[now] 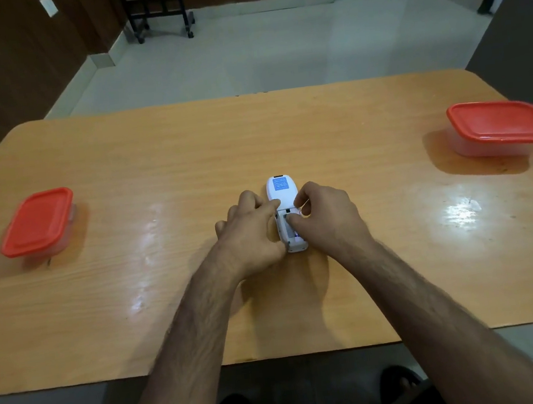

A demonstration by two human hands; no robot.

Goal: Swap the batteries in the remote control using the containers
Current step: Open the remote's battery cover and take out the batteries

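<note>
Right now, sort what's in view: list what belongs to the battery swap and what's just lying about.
Belongs to the job:
- white remote, face down, battery bay open
- left container, red lid on
- right container, red lid on
- both hands, left hand and right hand, on the remote

Just there:
- wooden table
- black wheeled stand on the floor

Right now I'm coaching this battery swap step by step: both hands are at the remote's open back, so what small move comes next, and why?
Probably lift a battery out with the right hand. Its fingertips already dig into the open compartment of the white plastic remote control, which lies face down while the left hand steadies its side. Both red-lidded clear plastic containers are still closed.
</note>
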